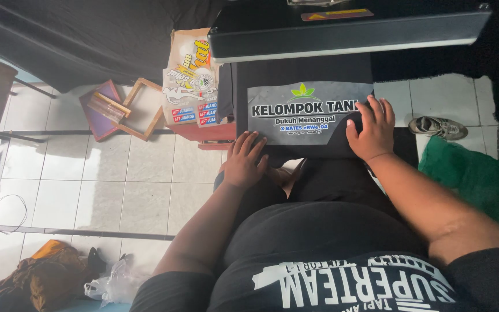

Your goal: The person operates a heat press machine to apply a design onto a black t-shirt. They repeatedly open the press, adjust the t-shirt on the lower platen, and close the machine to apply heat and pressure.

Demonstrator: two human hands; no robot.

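Head view shows you standing over a heat press, with a black garment (301,72) laid on the lower plate and a grey printed transfer sheet (307,110) lying flat on top of it. Your left hand (244,162) rests open, fingers spread, on the near left corner of the sheet; your right hand (373,130) lies flat and open on its right edge. Neither hand grips anything; both just press down. To do this well, I judge you should keep the palms light and smooth outward from the middle so no crease stays under the film. Check that the sheet's edges run parallel to the garment's sides; it looks slightly skewed, lower on the right. The raised upper plate (347,34) hangs just beyond your fingertips, so keep them on the near half of the sheet. A cardboard box (189,75) stands just left of the press, apart from your hands.
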